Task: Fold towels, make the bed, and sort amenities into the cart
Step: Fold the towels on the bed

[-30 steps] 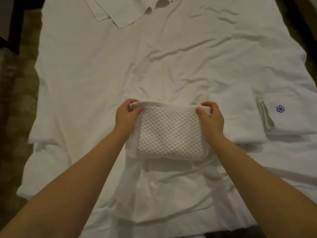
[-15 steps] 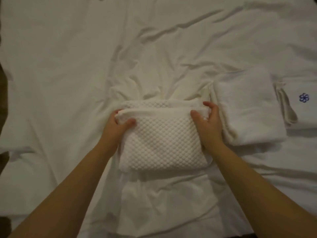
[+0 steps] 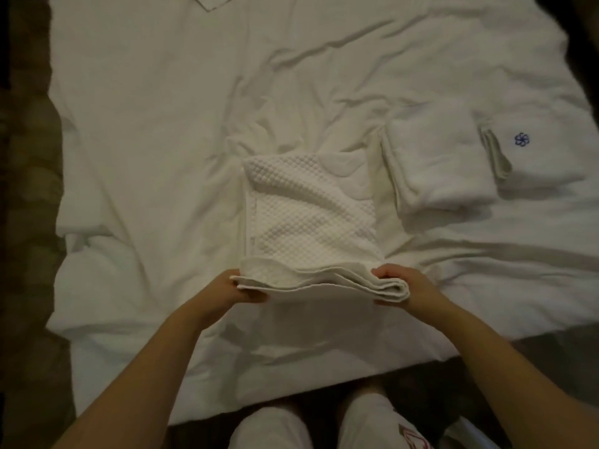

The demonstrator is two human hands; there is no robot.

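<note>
You've got the waffle-weave towel (image 3: 308,215) at bed centre, your left hand (image 3: 238,286) and right hand (image 3: 410,288) each pinched shut on its near folded edge at six o'clock, and it looks soft and floppy, so grip through all layers at the corners.

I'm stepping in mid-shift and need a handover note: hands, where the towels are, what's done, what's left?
Left hand and right hand each pinch a near corner of the waffle towel, lifting its near edge off the bed sheet.
Done: a plain folded towel and a logo towel lie side by side to the right.
Left: finish this fold and stack it. The sheet is wrinkled, so bed unmade. No cart or amenities in view.
</note>
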